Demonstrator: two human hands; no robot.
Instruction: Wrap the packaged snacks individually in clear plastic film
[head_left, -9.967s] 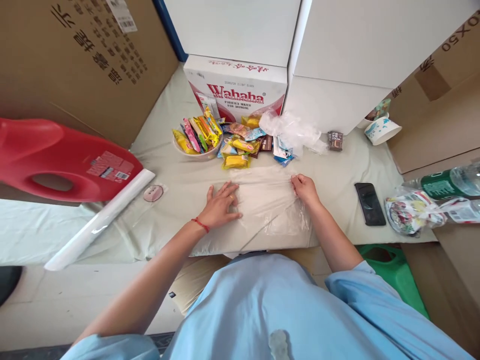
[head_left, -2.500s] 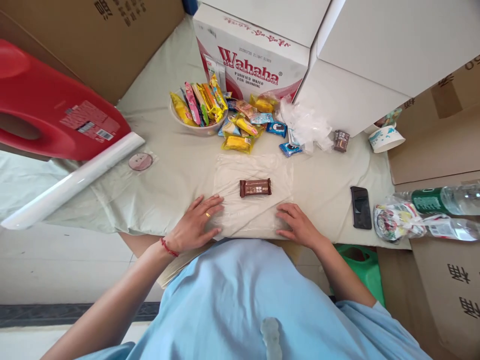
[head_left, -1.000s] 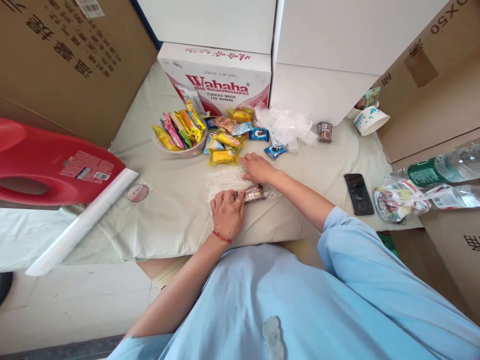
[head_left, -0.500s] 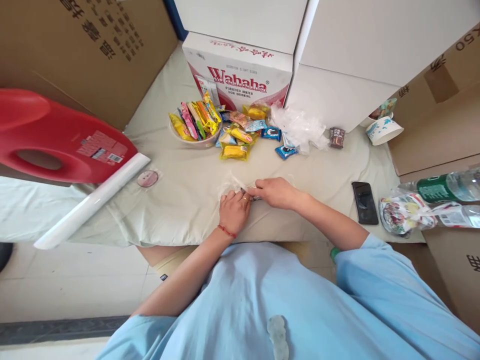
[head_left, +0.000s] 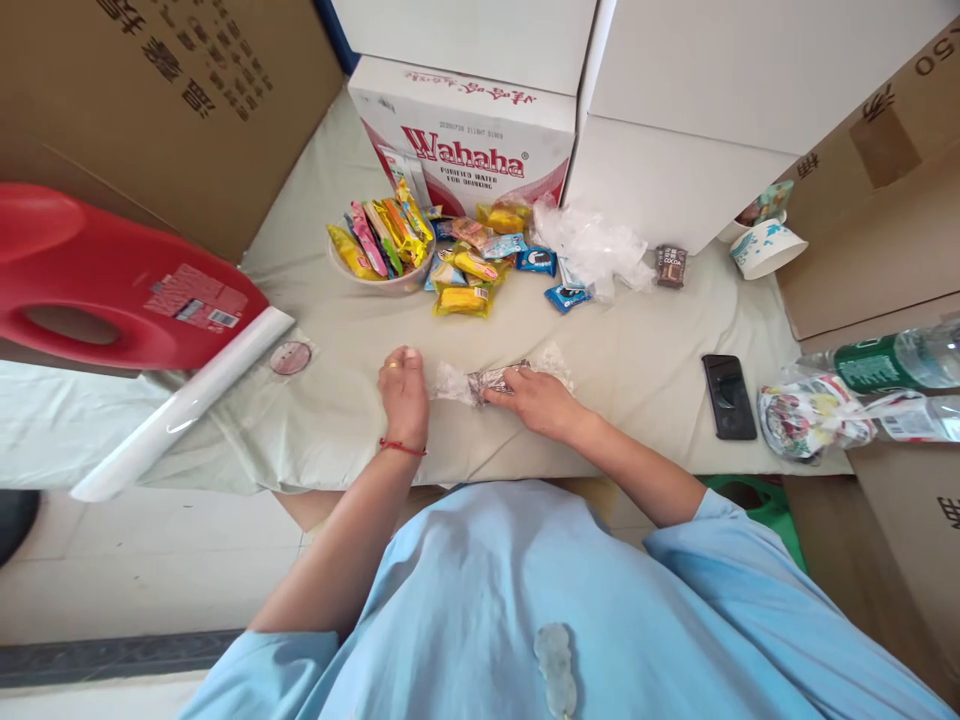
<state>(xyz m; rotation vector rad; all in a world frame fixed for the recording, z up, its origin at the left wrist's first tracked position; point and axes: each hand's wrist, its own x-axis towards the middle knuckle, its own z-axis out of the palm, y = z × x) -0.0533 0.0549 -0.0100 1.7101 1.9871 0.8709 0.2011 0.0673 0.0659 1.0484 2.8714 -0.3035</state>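
A short silvery and dark bundle, wrapped in crinkled clear plastic film, lies on the cloth in front of me. The film sticks out loosely at both ends. My right hand lies over the right part of the bundle, fingers closed on it, hiding some of it. Just left of the film's left end is my left hand, apart from the bundle. Its fingers are bent and held together, and nothing shows in them. A ring and a red string bracelet are on that hand and wrist.
Behind my hands stand a bowl of wrapped snacks, several loose packets and a crumpled clear bag. A white roll and red jug stand left. Right are a phone, bottles and a paper cup.
My left hand has let go of the bundle and moved left. The bundle now shows more plainly under my right hand, which stays on it. The view has shifted slightly.
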